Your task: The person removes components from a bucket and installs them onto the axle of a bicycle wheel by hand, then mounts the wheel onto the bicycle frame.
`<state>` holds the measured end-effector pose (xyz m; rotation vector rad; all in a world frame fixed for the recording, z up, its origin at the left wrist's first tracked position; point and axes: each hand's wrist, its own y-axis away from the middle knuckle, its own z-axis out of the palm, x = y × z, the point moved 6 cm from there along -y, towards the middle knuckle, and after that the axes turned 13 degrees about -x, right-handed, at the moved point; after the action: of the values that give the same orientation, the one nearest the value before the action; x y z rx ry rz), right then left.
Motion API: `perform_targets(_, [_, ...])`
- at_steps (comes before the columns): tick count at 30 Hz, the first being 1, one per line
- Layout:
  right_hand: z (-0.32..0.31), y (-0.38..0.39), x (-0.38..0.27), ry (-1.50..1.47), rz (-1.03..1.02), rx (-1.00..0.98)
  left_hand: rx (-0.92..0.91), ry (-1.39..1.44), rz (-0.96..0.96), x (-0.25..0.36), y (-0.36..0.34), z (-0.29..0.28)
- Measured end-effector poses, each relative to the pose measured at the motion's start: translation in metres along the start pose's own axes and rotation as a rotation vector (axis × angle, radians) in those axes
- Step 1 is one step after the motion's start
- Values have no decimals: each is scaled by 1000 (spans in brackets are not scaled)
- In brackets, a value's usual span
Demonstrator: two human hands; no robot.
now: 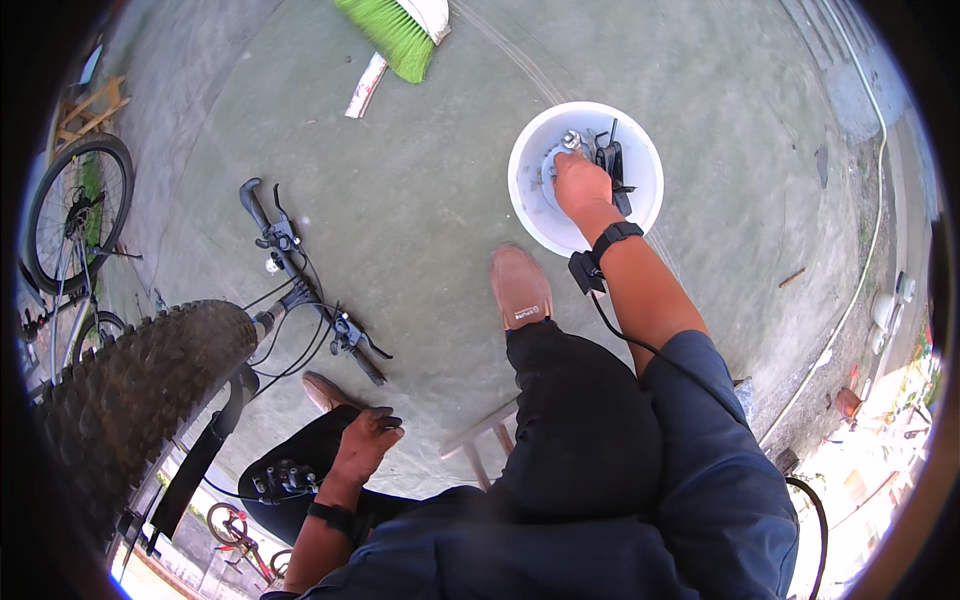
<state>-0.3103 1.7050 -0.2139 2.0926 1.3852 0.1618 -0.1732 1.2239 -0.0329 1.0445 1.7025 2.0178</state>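
Note:
My right hand (pixel 583 183) reaches down into a white bucket (pixel 519 190) on the floor. Its fingers bend inward next to a shiny metal part (pixel 571 140); whatever they grip is hidden. Beside that hand, black tools or parts (pixel 613 160) lie in the bucket. Over my left knee, my left hand (pixel 366 445) is closed, its fingers curled around something small and dark that I cannot make out. Near it stands an upside-down bicycle, its knobby tire (pixel 150 385) raised and its handlebar (pixel 290 262) down at the floor.
A green-bristled broom (pixel 395 35) lies at the far edge, a whitish stick (pixel 367 86) beside it. Another bicycle wheel (pixel 80 215) is at the left. A pale hose (pixel 872 220) runs along the right. A wooden stool (pixel 480 435) shows beneath me.

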Motion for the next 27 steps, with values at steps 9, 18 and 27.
perform_targets(9, [4, 8, 4, -258, 42, -139, -22, 57, 39, -13, 7, 7])
perform_targets(18, [-69, 108, -17, -1076, -225, -242, -144, -130, 164, -52, 20, 33])
perform_targets(27, [-238, 277, -130, -1062, -716, -188, -59, -356, 399, -32, 85, 50])
